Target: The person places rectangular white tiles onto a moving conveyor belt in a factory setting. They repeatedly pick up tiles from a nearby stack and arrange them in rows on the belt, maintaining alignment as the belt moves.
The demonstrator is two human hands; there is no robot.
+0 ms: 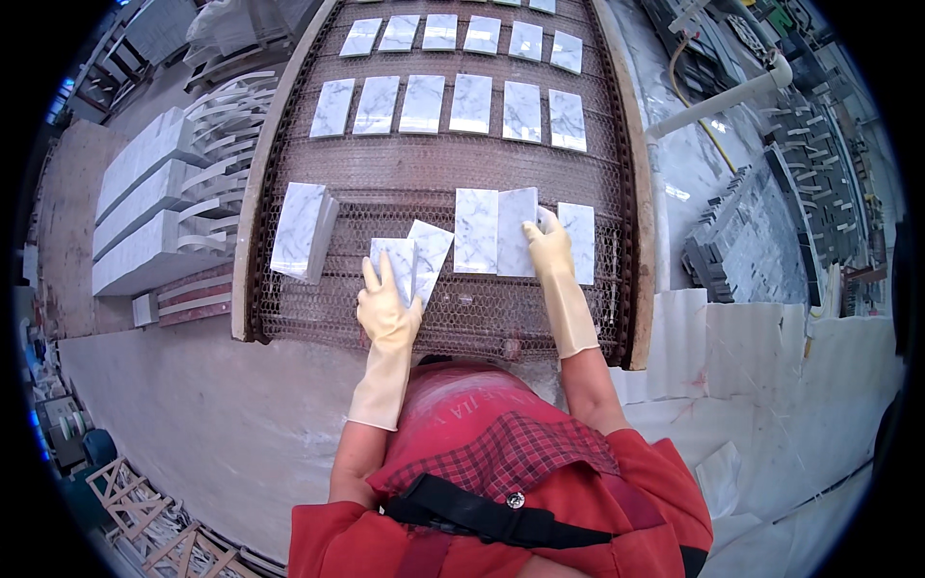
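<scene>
Both my hands wear long cream rubber gloves. My left hand [387, 306] is closed around the lower part of a grey-veined white marble tile [393, 254], two fingers stretched up its face and the thumb at its right side. Another tile [431, 252] lies slanted just right of it. My right hand [550, 249] grips the right edge of a second marble tile [516, 214], which overlaps or touches the tile [476, 231] to its left. A single tile [578, 243] lies right of that hand. At the left stands a stack of tiles [303, 231].
Everything rests on a wire-mesh conveyor [453, 323] with wooden side rails [628, 193]. Rows of tiles [422, 104] lie farther up the mesh. White stone blocks [149, 217] stand at the left; dark slabs [761, 231] and a pale pipe [723, 106] are at the right.
</scene>
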